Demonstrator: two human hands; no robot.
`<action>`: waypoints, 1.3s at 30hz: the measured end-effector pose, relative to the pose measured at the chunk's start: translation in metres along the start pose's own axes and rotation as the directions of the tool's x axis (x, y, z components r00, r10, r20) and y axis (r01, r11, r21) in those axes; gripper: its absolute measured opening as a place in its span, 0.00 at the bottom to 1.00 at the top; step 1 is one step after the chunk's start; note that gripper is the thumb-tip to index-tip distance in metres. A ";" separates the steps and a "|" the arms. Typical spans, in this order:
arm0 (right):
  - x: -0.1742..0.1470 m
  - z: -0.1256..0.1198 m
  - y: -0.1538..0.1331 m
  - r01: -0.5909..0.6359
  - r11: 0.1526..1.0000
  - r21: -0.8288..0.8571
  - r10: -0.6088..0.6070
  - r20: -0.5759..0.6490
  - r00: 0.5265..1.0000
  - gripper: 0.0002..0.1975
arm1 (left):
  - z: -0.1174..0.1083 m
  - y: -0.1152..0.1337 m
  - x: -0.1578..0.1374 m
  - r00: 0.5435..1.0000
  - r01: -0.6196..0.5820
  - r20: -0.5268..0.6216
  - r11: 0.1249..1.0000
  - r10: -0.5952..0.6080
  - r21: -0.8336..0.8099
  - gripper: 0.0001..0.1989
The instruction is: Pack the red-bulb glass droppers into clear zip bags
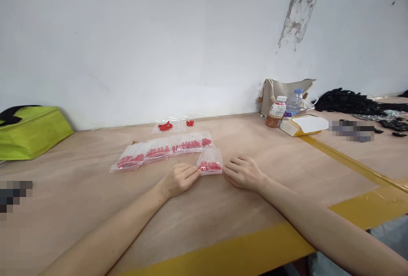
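One small clear bag [210, 162] of red pieces lies flat on the wooden table [223, 208], between both hands. Left hand [179, 179], at its 8 o'clock, pinches the bag's left edge with curled fingers. Right hand [244, 173], at 4 o'clock, rests palm down, fingers loosely spread, fingertips at the bag's right edge. Four filled bags [162, 150] lie in a row at 11 o'clock.

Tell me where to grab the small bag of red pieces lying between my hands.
Pinch the small bag by its clear upper part, coming from above. It lies flat on the table with the red pieces settled along its near edge, so the empty film farther away looks easiest to lift.
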State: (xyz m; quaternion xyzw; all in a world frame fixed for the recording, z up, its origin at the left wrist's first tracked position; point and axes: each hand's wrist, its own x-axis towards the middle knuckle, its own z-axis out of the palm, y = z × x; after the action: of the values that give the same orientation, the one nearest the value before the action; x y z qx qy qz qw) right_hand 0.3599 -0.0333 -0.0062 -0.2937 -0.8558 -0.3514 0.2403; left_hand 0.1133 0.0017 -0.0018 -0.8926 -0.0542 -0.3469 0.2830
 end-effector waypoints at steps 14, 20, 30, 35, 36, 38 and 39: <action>0.024 0.011 -0.022 0.125 0.992 0.022 -0.121 -0.131 0.984 0.10 | 0.005 0.007 0.005 0.998 0.026 0.065 0.999 -0.023 -0.035 0.11; 0.007 0.009 -0.008 0.053 0.996 0.072 -0.050 -0.045 0.998 0.12 | 0.000 0.006 0.005 0.998 0.044 0.045 0.999 -0.043 -0.032 0.08; -0.009 0.002 0.011 -0.032 0.999 -0.010 0.032 0.007 0.999 0.13 | -0.001 0.007 0.001 0.991 0.136 0.021 0.989 -0.134 -0.065 0.07; 0.006 -0.004 -0.008 -0.113 0.993 0.039 0.105 0.158 0.982 0.11 | 0.004 0.010 0.000 0.984 0.168 0.064 0.982 -0.163 -0.085 0.06; 0.010 -0.004 -0.013 -0.152 0.988 0.030 0.143 0.201 0.969 0.12 | 0.004 0.011 0.000 0.984 0.164 0.082 0.982 -0.156 -0.094 0.06; 0.014 -0.004 -0.019 -0.227 0.974 0.006 0.215 0.293 0.932 0.15 | 0.005 0.011 0.001 0.981 0.165 0.124 0.979 -0.151 -0.115 0.06; 0.015 -0.003 -0.020 -0.265 0.964 -0.003 0.251 0.335 0.908 0.15 | 0.004 0.011 0.001 0.976 0.178 0.147 0.976 -0.160 -0.123 0.06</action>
State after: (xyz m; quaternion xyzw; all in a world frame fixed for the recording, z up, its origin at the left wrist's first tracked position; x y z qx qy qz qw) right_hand 0.3367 -0.0417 -0.0041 -0.4540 -0.8450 -0.2437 0.1432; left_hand 0.1198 -0.0050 -0.0087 -0.9234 -0.1256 -0.3109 0.1868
